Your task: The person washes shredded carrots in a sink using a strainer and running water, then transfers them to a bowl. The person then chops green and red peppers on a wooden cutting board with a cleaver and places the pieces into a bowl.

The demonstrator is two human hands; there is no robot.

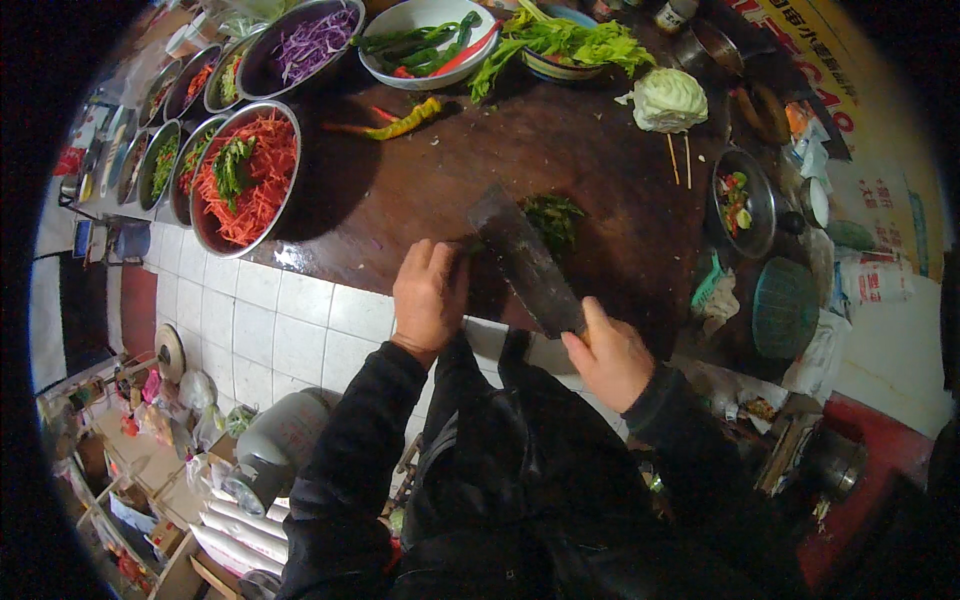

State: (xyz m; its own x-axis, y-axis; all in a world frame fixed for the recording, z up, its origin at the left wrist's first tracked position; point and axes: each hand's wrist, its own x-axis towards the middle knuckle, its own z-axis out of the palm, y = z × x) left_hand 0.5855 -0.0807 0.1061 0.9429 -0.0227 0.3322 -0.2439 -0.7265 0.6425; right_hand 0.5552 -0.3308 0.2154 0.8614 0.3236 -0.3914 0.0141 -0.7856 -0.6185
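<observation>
My right hand (609, 352) grips the handle of a dark cleaver (529, 262), its wide blade slanting up and left over the brown work surface (450, 165). Just beyond the blade lies a small heap of chopped dark green leaves (555, 219). My left hand (431, 292) is at the near edge, left of the blade, fingers curled; a bit of green shows between it and the blade, and whether the fingers hold it I cannot tell. Further back left lie yellow and red chili peppers (409, 120).
At left stand metal bowls, one with shredded carrot (251, 180), another with purple cabbage (315, 45). Behind are a white bowl of peppers (427, 41) and leafy celery (577, 49). At right are a cabbage (670, 100), two wooden sticks (681, 159), a metal bowl (744, 202) and a green basket (785, 307).
</observation>
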